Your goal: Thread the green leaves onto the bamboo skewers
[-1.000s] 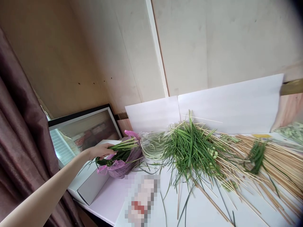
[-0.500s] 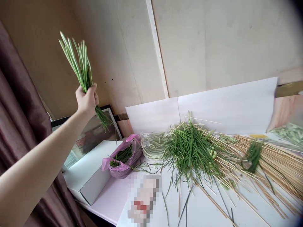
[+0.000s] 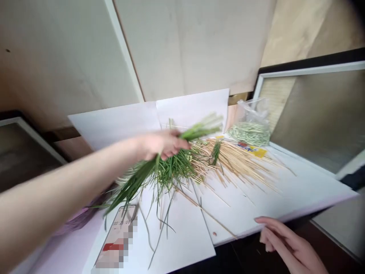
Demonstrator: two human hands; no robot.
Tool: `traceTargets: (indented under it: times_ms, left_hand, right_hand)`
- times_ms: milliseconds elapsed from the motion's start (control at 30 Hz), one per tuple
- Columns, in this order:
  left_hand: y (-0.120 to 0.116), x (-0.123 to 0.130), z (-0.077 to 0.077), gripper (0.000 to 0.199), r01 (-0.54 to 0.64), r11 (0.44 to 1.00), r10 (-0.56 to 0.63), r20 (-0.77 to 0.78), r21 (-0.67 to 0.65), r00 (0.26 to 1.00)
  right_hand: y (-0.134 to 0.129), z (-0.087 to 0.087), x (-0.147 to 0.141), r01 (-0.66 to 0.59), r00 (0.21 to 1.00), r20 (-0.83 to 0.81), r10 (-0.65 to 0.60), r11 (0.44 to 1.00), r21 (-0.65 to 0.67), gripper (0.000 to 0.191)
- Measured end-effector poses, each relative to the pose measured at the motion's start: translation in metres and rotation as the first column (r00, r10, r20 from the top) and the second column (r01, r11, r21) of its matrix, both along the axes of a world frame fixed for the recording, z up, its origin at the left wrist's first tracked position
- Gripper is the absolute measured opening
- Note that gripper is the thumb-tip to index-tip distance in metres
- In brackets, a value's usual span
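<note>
My left hand [image 3: 167,144] reaches across the table, closed around a bunch of garlic chives [image 3: 199,130]. The pale stem ends point right and blur with motion; dark green leaves trail down to the left. Beneath the bunch lies a heap of loose chives [image 3: 178,167], partly hidden by my hand. Thin wooden skewers [image 3: 242,163] spread to the right of the heap, with a small clump of chives [image 3: 216,153] on top. My right hand [image 3: 288,243] hangs off the table's front edge, holding nothing, fingers loosely bent and partly spread.
A phone [image 3: 118,236] lies on white paper at the front left. At the back right stands a clear bag of pale green pieces [image 3: 249,129]. A purple plastic bag [image 3: 75,220] sits at the left, largely behind my arm. White boards [image 3: 119,121] lean against the wall.
My left hand has come down and right from high at the left, still gripping the chives, now over the heap. The view has turned right, and my right hand has come into sight.
</note>
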State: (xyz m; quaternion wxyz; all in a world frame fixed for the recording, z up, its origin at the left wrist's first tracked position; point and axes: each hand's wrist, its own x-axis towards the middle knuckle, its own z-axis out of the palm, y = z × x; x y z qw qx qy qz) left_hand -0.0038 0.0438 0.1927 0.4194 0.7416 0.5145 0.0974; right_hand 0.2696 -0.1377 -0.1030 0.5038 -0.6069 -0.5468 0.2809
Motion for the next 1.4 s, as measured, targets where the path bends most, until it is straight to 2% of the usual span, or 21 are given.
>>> traceTargets:
  times_ms: [67, 133, 200, 267, 367, 433, 500, 567, 667, 767, 900, 1033, 1267, 1400]
  left_hand:
    - [0.002, 0.023, -0.049, 0.018, 0.151, 0.988, -0.152, -0.099, -0.015, 0.983]
    - [0.000, 0.043, -0.100, 0.017, 0.271, 0.955, -0.241, -0.212, 0.123, 0.947]
    - [-0.005, 0.061, -0.148, 0.019, 0.315, 0.924, -0.230, -0.339, 0.219, 0.912]
    - [-0.014, 0.075, -0.192, 0.024, 0.276, 0.914, -0.129, -0.434, 0.296, 0.892]
    - [-0.031, 0.089, -0.239, 0.027, 0.262, 0.894, -0.050, -0.499, 0.364, 0.865]
    - [-0.041, 0.094, -0.257, 0.028, 0.251, 0.885, -0.018, -0.509, 0.392, 0.860]
    - [-0.051, 0.096, -0.265, 0.026, 0.239, 0.879, 0.000, -0.500, 0.414, 0.866]
    - [-0.059, 0.096, -0.268, 0.025, 0.232, 0.870, 0.011, -0.488, 0.435, 0.873]
    - [-0.068, 0.093, -0.273, 0.028, 0.214, 0.864, 0.036, -0.481, 0.455, 0.876]
    - [-0.072, 0.089, -0.283, 0.031, 0.179, 0.871, 0.076, -0.485, 0.457, 0.871]
    - [-0.075, 0.086, -0.297, 0.027, 0.138, 0.843, 0.145, -0.467, 0.519, 0.872]
    - [-0.075, 0.083, -0.299, 0.025, 0.132, 0.812, 0.174, -0.452, 0.568, 0.875]
    - [-0.071, 0.081, -0.304, 0.024, 0.122, 0.805, 0.191, -0.448, 0.581, 0.873]
    - [-0.070, 0.081, -0.307, 0.025, 0.119, 0.783, 0.206, -0.435, 0.611, 0.876]
  right_hand:
    - [0.005, 0.006, 0.005, -0.034, 0.999, 0.021, 0.035, 0.999, -0.019, 0.035]
    - [0.010, 0.006, 0.015, -0.004, 0.997, 0.077, 0.006, 1.000, -0.025, 0.035]
    - [0.019, 0.004, 0.033, 0.112, 0.973, 0.207, -0.100, 0.993, -0.043, 0.034]
    - [0.034, 0.005, 0.056, 0.241, 0.890, 0.408, -0.203, 0.970, -0.043, 0.030]
    - [0.073, 0.019, 0.091, 0.194, 0.788, 0.593, -0.162, 0.981, 0.011, 0.030]
    - [0.108, 0.033, 0.106, 0.190, 0.745, 0.650, -0.149, 0.982, 0.007, 0.027]
    - [0.145, 0.043, 0.111, 0.188, 0.697, 0.708, -0.110, 0.982, -0.033, 0.023]
    - [0.178, 0.045, 0.107, 0.192, 0.644, 0.763, -0.055, 0.977, -0.091, 0.017]
    - [0.218, 0.038, 0.094, 0.244, 0.549, 0.836, -0.004, 0.957, -0.156, 0.018]
    - [0.241, 0.027, 0.083, 0.297, 0.459, 0.888, 0.033, 0.936, -0.188, 0.020]
    - [0.256, 0.016, 0.078, 0.330, 0.379, 0.922, 0.079, 0.919, -0.215, 0.022]
    - [0.262, 0.010, 0.081, 0.365, 0.345, 0.934, 0.094, 0.903, -0.225, 0.024]
    - [0.266, 0.006, 0.093, 0.394, 0.344, 0.936, 0.080, 0.892, -0.221, 0.024]
    - [0.267, 0.004, 0.098, 0.395, 0.363, 0.928, 0.078, 0.889, -0.229, 0.024]
